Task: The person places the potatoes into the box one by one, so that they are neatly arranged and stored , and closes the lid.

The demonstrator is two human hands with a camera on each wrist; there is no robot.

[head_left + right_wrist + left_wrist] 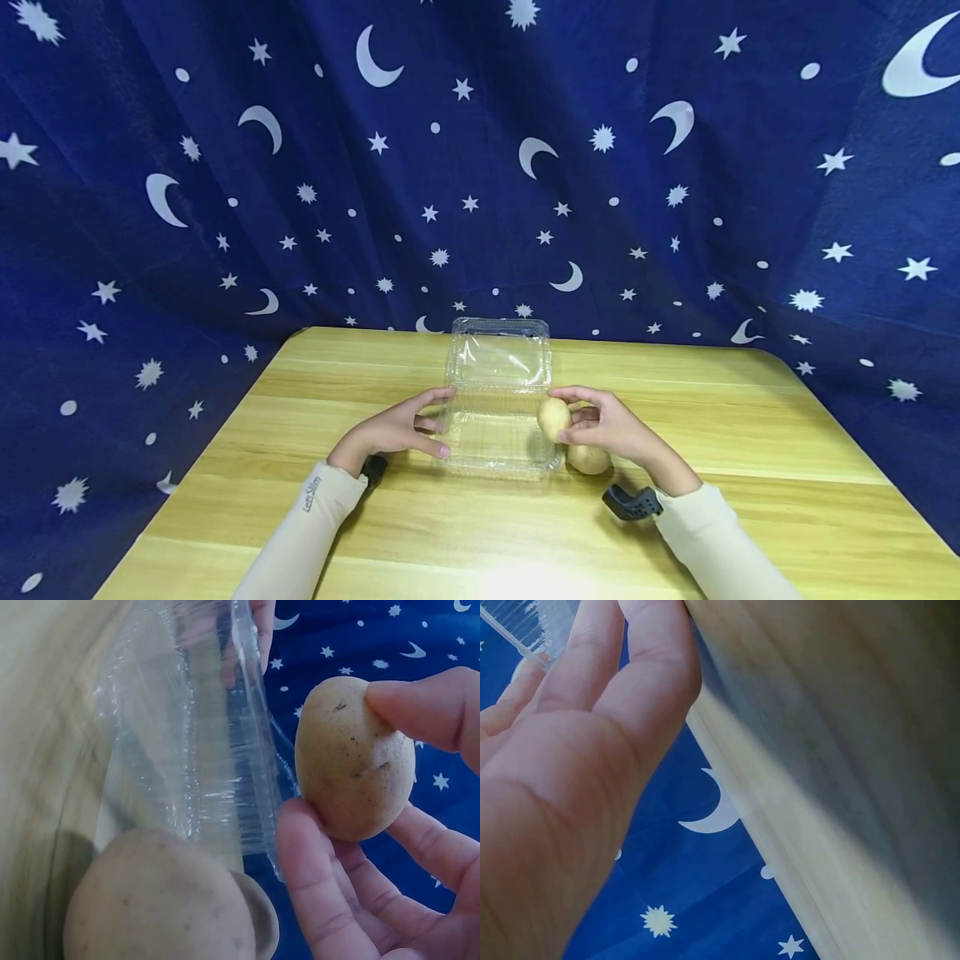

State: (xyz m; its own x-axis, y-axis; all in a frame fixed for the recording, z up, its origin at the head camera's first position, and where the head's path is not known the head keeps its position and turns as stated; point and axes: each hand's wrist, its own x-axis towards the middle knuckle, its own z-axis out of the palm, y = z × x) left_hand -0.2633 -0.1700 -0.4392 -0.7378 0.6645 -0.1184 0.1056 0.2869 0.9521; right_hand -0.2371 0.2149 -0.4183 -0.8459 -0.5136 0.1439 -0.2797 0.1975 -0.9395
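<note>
A clear plastic clamshell container (501, 463) lies on the table, its lid (501, 354) folded back toward the curtain. My right hand (611, 427) pinches a potato (553, 418) between thumb and fingers at the container's right edge; the right wrist view shows this potato (356, 759) raised off the tabletop. Beside the container, under that hand, sits another potato (589, 459). In the right wrist view a further rounded edge (262, 915) peeks from behind the near potato (157, 904). My left hand (393, 427) rests along the container's left side, thumb and fingers spread.
The wooden table (300, 400) reaches back to a dark blue curtain (480, 167) with white moons and stars, which also hangs along both sides. A black wrist strap (632, 503) is on the right wrist, and another (374, 469) on the left.
</note>
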